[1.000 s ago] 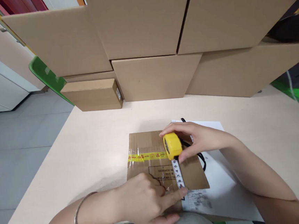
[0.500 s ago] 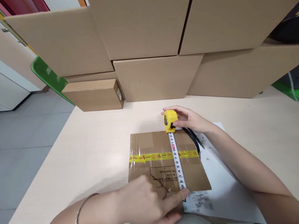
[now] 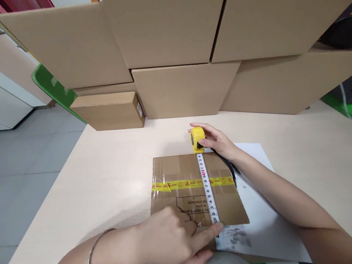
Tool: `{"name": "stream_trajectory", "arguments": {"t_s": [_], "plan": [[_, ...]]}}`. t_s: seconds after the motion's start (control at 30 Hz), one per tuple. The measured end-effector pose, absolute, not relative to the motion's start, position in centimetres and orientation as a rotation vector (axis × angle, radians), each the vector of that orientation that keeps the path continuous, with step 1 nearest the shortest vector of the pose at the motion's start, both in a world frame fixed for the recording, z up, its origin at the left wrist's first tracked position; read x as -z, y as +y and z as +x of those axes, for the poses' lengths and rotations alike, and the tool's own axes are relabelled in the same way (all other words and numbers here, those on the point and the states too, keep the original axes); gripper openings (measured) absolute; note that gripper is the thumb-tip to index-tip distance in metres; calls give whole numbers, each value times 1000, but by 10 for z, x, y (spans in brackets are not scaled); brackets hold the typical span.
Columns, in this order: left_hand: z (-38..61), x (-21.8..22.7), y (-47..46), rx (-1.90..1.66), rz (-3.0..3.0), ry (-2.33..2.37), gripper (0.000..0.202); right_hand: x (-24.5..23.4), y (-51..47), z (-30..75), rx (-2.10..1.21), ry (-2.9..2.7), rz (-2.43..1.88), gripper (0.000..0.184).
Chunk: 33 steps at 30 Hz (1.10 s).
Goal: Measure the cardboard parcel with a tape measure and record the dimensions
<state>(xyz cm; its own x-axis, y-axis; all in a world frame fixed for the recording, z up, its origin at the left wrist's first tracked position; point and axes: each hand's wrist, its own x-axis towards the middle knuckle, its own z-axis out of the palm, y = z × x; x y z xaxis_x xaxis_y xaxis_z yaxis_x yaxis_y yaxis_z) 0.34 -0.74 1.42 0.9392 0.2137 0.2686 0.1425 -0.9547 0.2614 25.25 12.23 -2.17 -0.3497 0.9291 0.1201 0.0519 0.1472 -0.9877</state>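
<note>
A yellow tape measure (image 3: 197,139) is gripped in my right hand (image 3: 219,144) at the far edge of a small cardboard box (image 3: 228,205). Its white blade (image 3: 206,184) runs across the box top towards me, with the red 10 mark past the middle. At the near edge, my left hand (image 3: 174,239) has its index finger on the blade's end, thumb below and the other fingers curled. Yellow printed packing tape (image 3: 183,184) crosses the box. The blade's hook is hidden by my finger.
White paper (image 3: 263,210) with printed labels lies beside and under the box. A black strap or cable (image 3: 228,164) curves along the box's right side. A closed carton (image 3: 109,113) stands at the back left; large cardboard boxes (image 3: 185,92) are stacked behind the table (image 3: 117,170).
My right hand and the tape measure's case have shifted slightly away from me and left, showing a little more blade. My left hand keeps its place.
</note>
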Motion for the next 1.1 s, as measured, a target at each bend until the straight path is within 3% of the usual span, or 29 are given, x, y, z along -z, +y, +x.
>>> {"name": "stream_trajectory", "arguments": {"t_s": [0.33,0.53,0.77,0.93,1.1], "plan": [[5,-17,-7,-433,2841,263,44,23,121,250,-1337,-1547,-1011,57],[4,-18,-6,-431,2852,283,43,20,121,251,-1453,-1490,-932,47],[3,-16,-6,-372,2831,248,44,-4,109,260,-1441,-1493,-805,51],[4,-15,-7,-454,2836,280,39,-27,84,257,-1344,-1975,-787,79],[3,-10,-8,-475,2862,292,37,-39,61,247,-1140,-2476,-710,62]]}}
